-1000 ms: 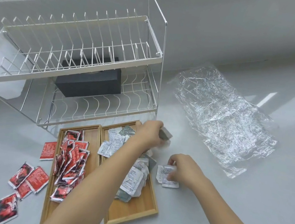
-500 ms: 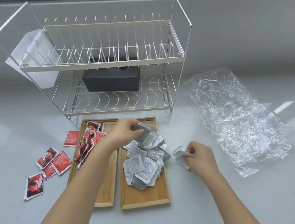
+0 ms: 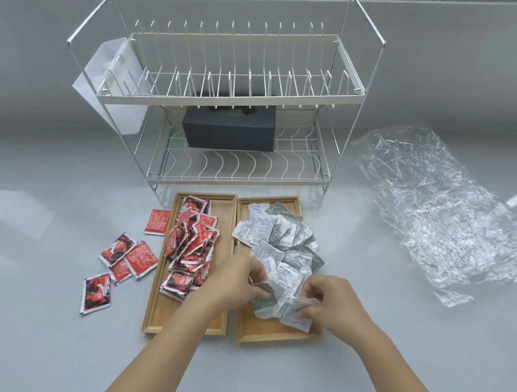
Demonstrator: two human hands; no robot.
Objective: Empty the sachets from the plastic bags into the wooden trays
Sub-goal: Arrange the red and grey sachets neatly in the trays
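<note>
Two wooden trays lie side by side on the counter. The left tray (image 3: 158, 313) holds a heap of red sachets (image 3: 192, 246). The right tray (image 3: 266, 335) holds a heap of white and grey sachets (image 3: 277, 240). My left hand (image 3: 233, 282) pinches a grey sachet (image 3: 265, 301) over the near part of the right tray. My right hand (image 3: 332, 299) pinches a white sachet (image 3: 296, 314) at that tray's near right edge. Several loose red sachets (image 3: 129, 258) lie on the counter left of the trays. An empty crinkled plastic bag (image 3: 441, 208) lies flat at the right.
A white two-tier wire dish rack (image 3: 236, 102) stands just behind the trays, with a black box (image 3: 229, 130) on its lower tier and a white drip piece (image 3: 102, 79) on its left side. The grey counter (image 3: 24, 313) runs to a wall behind.
Both hands drew back toward me, from the tray's far end and the counter beside it to the near part of the right tray. My right hand carried its white sachet onto the tray.
</note>
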